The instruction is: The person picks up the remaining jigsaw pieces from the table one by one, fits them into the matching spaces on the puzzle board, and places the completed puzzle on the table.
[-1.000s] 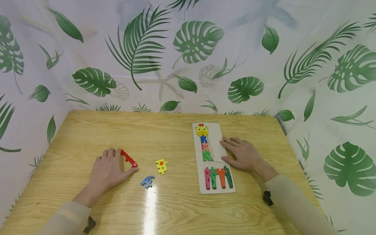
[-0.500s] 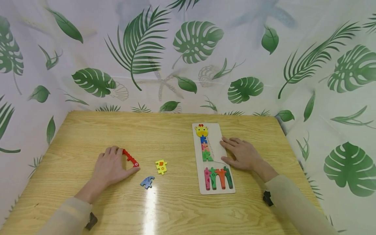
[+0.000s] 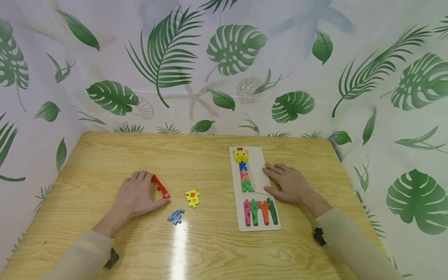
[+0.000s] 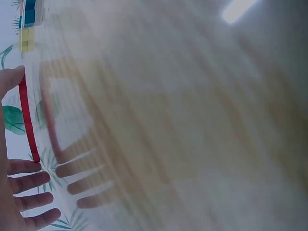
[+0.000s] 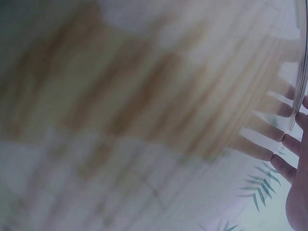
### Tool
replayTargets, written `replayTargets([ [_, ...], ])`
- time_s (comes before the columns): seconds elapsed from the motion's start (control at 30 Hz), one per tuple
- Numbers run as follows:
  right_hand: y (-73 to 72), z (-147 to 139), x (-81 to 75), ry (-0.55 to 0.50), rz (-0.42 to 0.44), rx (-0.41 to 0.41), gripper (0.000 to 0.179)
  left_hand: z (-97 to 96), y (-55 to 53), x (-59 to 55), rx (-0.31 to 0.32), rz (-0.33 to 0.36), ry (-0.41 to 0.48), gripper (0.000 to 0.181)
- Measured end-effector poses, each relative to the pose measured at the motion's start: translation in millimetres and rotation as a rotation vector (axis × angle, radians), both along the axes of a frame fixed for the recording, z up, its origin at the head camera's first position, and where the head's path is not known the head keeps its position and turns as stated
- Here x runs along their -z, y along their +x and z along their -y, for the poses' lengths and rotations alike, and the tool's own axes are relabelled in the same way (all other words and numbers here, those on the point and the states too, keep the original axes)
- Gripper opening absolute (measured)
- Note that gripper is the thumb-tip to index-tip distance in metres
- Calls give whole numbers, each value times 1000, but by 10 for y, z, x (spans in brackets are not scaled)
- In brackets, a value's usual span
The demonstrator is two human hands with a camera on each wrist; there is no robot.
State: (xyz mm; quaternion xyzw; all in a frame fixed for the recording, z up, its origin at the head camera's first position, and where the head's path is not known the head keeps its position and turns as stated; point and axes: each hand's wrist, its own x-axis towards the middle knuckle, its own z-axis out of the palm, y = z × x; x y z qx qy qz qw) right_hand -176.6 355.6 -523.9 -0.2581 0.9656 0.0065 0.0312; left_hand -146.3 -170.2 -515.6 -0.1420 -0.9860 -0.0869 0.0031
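Observation:
My left hand pinches a red, notched puzzle piece by its two ends, thumb at one and index finger at the other. In the left wrist view the red piece is seen edge-on, apart from its reflection in the table. Fingertips and thumb of my right hand touch the right edge of a pale giraffe puzzle board. The board holds the giraffe head, several neck pieces and several leg pieces. The body area between neck and legs shows bare board.
A yellow puzzle piece and a blue-grey puzzle piece lie loose on the wooden table, between my left hand and the board. A leaf-patterned curtain rises behind the table's far edge.
My left hand has moved right and a little farther off with the red puzzle piece, toward the yellow one. The right hand and the board stay where they were.

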Motion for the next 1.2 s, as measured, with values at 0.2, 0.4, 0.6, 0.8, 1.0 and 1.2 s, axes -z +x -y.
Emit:
replayTargets([
  [0.2,-7,38,11,7,-3,-5,77,-53,-17,-23,43,-24,-13,102],
  [0.4,10,56,1,-8,-5,-8,76,-174,-48,-88,81,-20,-20,103],
  [0.6,21,28,-26,-2,-5,-2,76,-394,-83,-164,131,-9,-26,108],
  [0.8,23,29,-48,-3,-3,0,76,-599,-125,-206,182,-11,-37,109],
  [1.0,20,27,-48,2,-7,-2,76,-785,-153,-238,209,4,-35,109],
  [1.2,5,19,-16,1,-19,-6,77,-945,-191,-231,237,23,-38,108],
])
